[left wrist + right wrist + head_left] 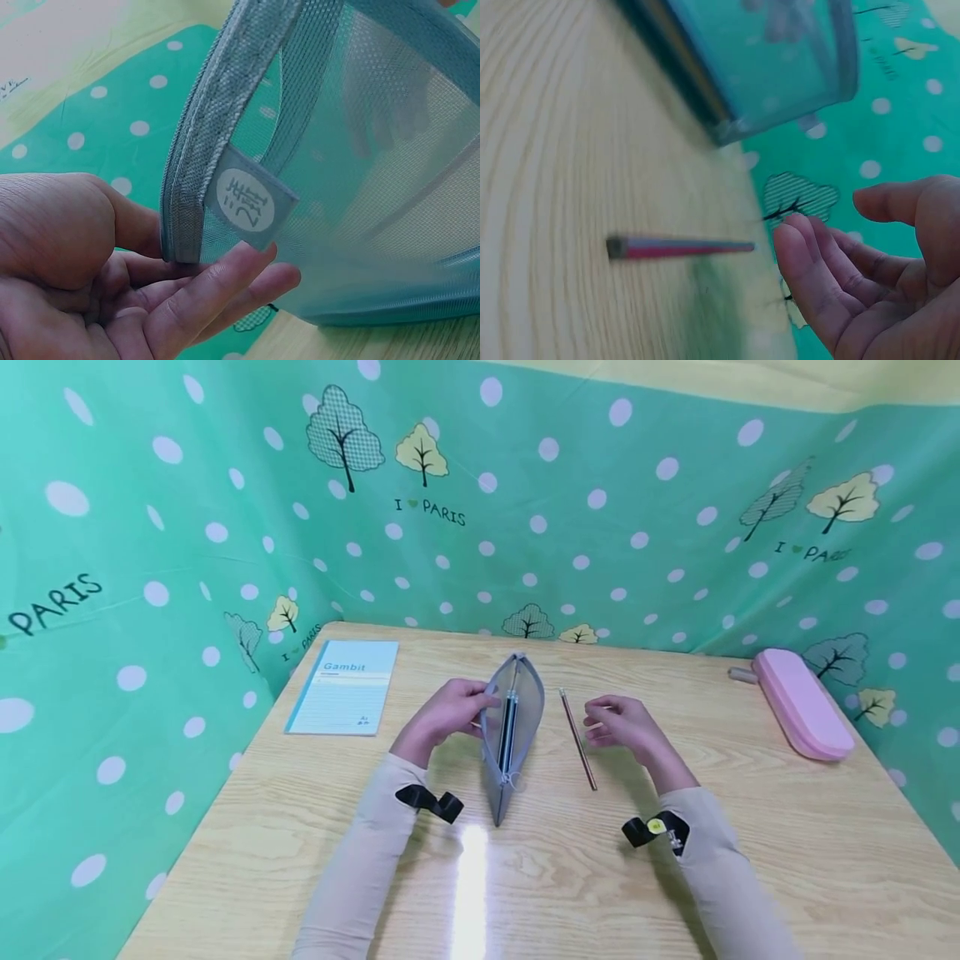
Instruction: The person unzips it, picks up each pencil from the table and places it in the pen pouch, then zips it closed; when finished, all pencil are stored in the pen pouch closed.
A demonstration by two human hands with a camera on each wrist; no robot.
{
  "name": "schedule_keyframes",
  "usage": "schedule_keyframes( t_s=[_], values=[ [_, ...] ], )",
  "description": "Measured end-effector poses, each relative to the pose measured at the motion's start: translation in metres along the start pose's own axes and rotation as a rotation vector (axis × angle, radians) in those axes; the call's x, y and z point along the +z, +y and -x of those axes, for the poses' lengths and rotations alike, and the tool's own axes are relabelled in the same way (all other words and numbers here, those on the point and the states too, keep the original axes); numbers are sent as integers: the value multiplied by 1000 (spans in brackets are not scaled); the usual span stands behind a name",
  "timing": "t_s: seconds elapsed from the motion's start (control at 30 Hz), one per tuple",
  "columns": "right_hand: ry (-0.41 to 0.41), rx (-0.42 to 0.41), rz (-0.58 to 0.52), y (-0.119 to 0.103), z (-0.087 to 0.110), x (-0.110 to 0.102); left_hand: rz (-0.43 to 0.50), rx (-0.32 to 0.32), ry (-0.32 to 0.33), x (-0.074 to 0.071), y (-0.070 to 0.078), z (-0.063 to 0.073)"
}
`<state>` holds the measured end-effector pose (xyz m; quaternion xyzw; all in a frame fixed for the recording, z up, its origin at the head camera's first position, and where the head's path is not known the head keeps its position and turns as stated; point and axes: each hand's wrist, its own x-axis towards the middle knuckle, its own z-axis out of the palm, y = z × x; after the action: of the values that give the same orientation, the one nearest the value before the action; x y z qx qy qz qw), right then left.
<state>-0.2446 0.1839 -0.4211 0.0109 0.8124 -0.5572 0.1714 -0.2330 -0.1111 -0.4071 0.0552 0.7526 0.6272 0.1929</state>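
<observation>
My left hand (447, 710) pinches one side of a grey-blue mesh zipper pouch (531, 700), which stands on edge with its mouth spread open. In the left wrist view, the thumb lies outside the zipper edge and the fingers lie by a small fabric label (251, 199). Slim dark pencils (508, 731) lie lengthwise inside the pouch. To its right, a reddish-brown pencil (577, 739) lies on the table. Beside that pencil my right hand (624, 724) hovers with loosely bent fingers, the thumb apart from them and nothing held.
A light blue notebook (343, 687) marked Gambit lies at the back left of the wooden table (562, 877). At the right edge is a pink pencil case (802, 703) with a small grey object (742, 675) beside it. A green dotted cloth (600, 543) hangs behind.
</observation>
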Motion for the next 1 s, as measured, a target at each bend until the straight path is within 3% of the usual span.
schedule_keyframes(
  t_s=[0.23,0.7,1.0],
  values=[
    [-52,54,51,4,-12,-6,4,-9,-14,0,-1,0],
    [-109,54,73,4,-23,-7,10,-8,-3,-2,2,2],
    [-43,96,281,5,-34,2,24,-11,-4,-3,1,3]
  ],
)
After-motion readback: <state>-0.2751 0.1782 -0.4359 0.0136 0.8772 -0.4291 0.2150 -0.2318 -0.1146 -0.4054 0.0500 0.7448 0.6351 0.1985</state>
